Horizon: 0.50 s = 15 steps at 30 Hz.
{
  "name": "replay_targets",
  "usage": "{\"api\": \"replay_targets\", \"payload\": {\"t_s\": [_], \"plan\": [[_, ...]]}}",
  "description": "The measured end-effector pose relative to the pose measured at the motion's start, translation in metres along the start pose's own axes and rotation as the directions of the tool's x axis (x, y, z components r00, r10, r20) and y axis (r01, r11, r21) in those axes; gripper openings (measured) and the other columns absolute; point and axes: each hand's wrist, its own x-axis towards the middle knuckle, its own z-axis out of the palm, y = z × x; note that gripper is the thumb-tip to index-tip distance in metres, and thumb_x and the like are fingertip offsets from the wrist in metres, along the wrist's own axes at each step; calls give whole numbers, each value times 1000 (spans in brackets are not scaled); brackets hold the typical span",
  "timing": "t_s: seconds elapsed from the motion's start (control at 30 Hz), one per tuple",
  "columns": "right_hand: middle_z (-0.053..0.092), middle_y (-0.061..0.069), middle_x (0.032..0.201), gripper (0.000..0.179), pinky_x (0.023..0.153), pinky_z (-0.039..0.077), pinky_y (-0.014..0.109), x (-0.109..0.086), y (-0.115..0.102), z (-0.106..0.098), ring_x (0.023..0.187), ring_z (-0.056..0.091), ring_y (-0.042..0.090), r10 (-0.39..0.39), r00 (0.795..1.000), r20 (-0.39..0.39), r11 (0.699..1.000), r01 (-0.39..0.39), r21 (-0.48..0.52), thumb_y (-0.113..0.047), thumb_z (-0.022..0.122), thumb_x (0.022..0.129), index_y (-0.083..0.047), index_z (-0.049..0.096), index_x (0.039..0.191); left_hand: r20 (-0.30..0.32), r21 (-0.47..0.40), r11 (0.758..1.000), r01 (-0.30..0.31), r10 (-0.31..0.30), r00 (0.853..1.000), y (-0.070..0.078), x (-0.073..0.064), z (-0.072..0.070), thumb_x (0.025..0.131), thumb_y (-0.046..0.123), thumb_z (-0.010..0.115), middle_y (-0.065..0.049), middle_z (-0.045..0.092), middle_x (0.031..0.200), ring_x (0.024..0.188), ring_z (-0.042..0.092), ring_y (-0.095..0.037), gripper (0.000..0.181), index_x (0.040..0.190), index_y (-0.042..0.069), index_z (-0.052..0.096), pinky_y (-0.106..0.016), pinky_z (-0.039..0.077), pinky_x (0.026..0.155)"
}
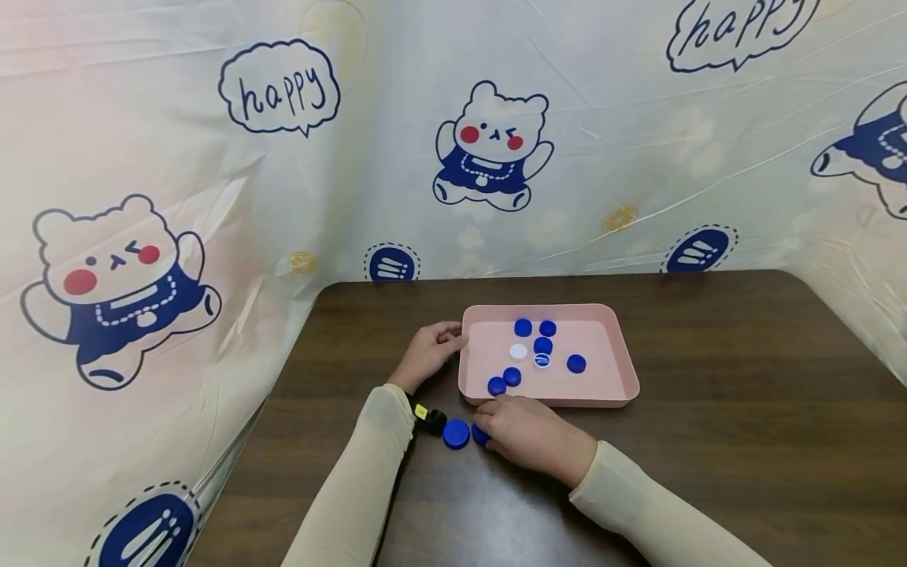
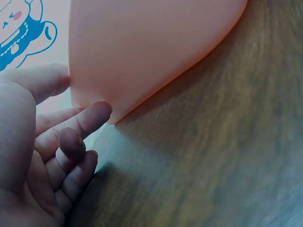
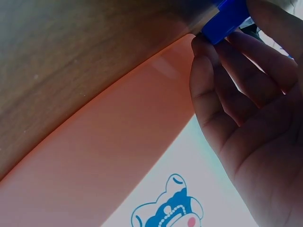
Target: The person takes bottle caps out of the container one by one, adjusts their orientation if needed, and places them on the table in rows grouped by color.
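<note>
Pink and low-walled, the tray (image 1: 602,339) lies on the table (image 1: 723,378), with the left hand (image 1: 428,352) at its left side and the right hand (image 1: 531,435) at its near side. On the left hand, thumb and forefinger are apart from each other; the thumb meets the rim and the forefinger lies against the outer wall, while the remaining fingers bend loosely below them. The right hand has its thumb and fingertips clamped on a cap (image 3: 225,22), blue and seen edge-on from the right wrist; from the head, the fingers partly cover it. Whether its underside touches the table I cannot tell

Just left of those right fingers a second cap (image 1: 456,434), also blue, lies on the table. Farther left, at the left wrist, is a black device (image 1: 435,422) with a yellow label (image 1: 421,411), near that cap

Six blue discs (image 1: 576,364) lie in the tray. Two are just beyond the right fingertips, close beside each other; one is farther off to the right of them; three are deeper in, toward the far wall. Among them, to the right of the left fingertips, are a white disc (image 1: 519,352) and, just beyond it, a lettered disc (image 1: 542,360) in white and blue. Well past all the fingers hangs a pale cloth (image 1: 397,157) printed with bears
</note>
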Motion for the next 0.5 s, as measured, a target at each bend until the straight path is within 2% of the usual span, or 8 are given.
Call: {"api": "replay_targets", "payload": {"t_s": [0.33,0.5], "plan": [[68,2,107,29,84,51,30,0,0,1,97,64,13,5,1000,13,1000,-5,-5,-23,74,88,-10,71,113,3,-9,1000,2,-2,1000,0,0,0,91,35,68,-4,64,82,71,56,-21,42,127,14,64,-32,46,62],[69,1,105,29,82,52,30,1,1,3,94,64,12,-11,1000,6,1000,11,-12,-23,75,87,-10,71,113,3,-9,1000,7,-7,1000,-1,1,0,91,36,68,-4,65,82,72,57,-22,42,127,14,64,-33,47,63]]}}
